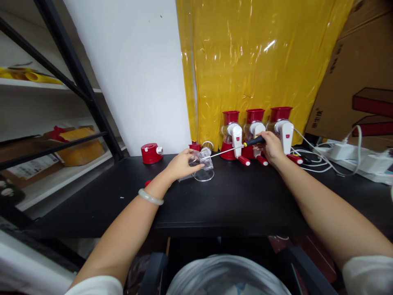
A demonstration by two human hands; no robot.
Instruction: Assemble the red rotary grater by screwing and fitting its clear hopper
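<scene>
Right of the frame's centre: three red-and-white plastic crank-handled graters (255, 128) and one long-shafted, dark-handled screwdriver (253, 141). At centre: one clear plastic housing (206, 164). Left of centre: one round red plastic base with a white knob (150, 154). Right edge: two blocky white plug adapters (340, 150).

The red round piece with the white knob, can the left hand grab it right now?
Probably not just yet: the left hand is holding the clear plastic part. Nothing seems to block its way to the red round piece.

Bench (227, 205), shelving (64, 176), screwdriver (252, 141) — this looks like a workshop.
</scene>
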